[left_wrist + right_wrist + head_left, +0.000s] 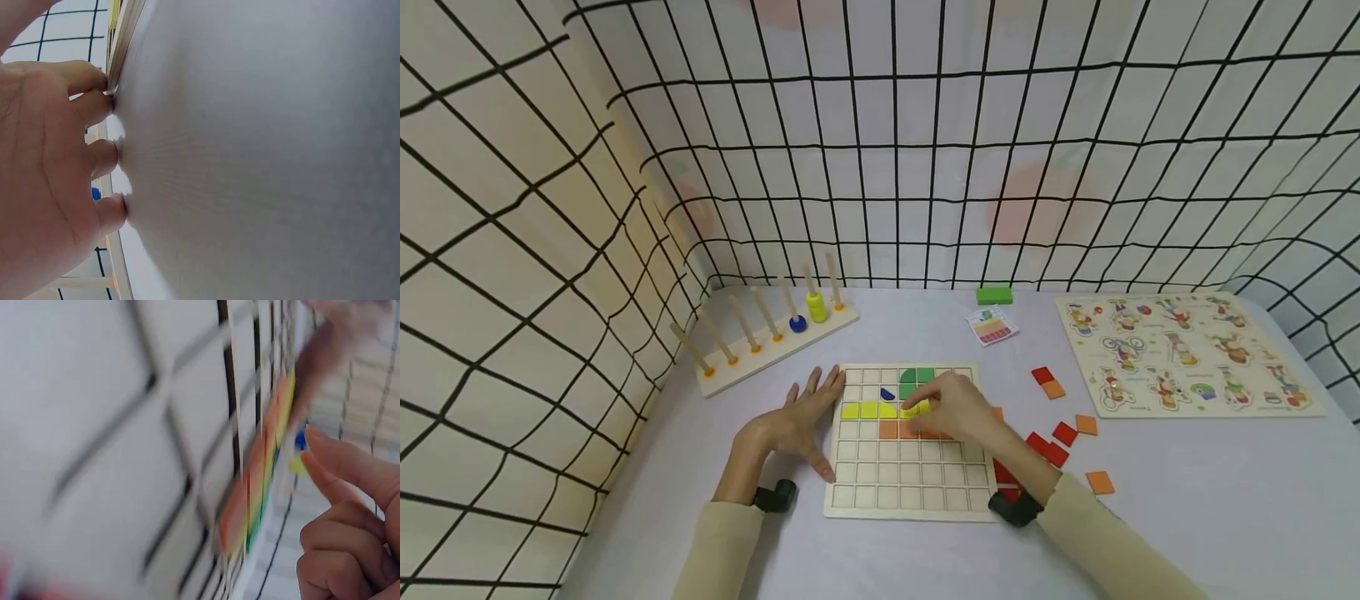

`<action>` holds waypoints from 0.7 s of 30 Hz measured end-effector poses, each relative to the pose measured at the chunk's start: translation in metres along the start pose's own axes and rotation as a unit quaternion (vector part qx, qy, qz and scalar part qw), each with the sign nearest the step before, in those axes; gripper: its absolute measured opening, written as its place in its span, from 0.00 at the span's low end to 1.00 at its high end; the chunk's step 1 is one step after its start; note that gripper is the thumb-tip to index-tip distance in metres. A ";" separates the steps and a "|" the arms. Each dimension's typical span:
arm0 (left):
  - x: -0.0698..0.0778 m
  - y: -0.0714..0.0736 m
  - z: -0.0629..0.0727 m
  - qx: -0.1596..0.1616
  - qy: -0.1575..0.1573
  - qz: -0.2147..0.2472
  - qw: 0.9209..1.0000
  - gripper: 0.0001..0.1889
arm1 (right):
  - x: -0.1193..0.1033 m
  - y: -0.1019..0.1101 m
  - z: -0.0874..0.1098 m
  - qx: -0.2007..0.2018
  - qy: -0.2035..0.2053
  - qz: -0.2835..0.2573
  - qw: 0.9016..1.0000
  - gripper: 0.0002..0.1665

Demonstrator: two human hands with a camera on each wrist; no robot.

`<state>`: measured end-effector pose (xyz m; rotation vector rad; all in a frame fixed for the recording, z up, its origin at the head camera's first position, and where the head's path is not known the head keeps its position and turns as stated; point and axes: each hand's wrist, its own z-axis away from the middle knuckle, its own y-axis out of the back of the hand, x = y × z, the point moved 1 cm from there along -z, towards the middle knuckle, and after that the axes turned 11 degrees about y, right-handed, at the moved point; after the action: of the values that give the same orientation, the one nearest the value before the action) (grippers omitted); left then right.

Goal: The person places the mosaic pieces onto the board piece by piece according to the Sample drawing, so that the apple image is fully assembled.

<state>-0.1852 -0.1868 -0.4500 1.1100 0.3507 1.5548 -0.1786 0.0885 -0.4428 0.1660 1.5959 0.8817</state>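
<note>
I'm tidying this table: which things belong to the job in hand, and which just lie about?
Job: grid board, yellow tiles, orange tiles, green pieces, blue piece; probably red tiles, patterned card.
Lying about, seemingly: peg stand, picture board, green block.

A peg rack (778, 350) stands at left, a picture puzzle (1208, 367) lies right, black mesh (895, 147) behind.

Can read no text, brand, number or sign in any view. On the picture board (1206, 367), can make out only tiny print-like marks beside the figures, too small to read; on the card (992, 325), likewise cannot decipher anything.
</note>
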 end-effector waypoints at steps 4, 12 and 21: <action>0.000 0.000 0.001 0.001 -0.002 0.001 1.000 0.82 | 0.026 0.037 0.019 0.025 -0.024 -0.005 0.999 0.13; 0.000 0.000 0.000 -0.001 -0.002 0.000 1.000 0.82 | 0.069 0.075 0.047 0.008 -0.117 0.013 0.993 0.18; -0.001 -0.001 0.000 0.003 -0.007 0.001 1.000 0.82 | 0.074 0.073 0.047 -0.028 -0.147 0.008 0.989 0.19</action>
<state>-0.1848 -0.1875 -0.4514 1.1248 0.3463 1.5477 -0.1816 0.2013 -0.4543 0.2579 1.2952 0.8710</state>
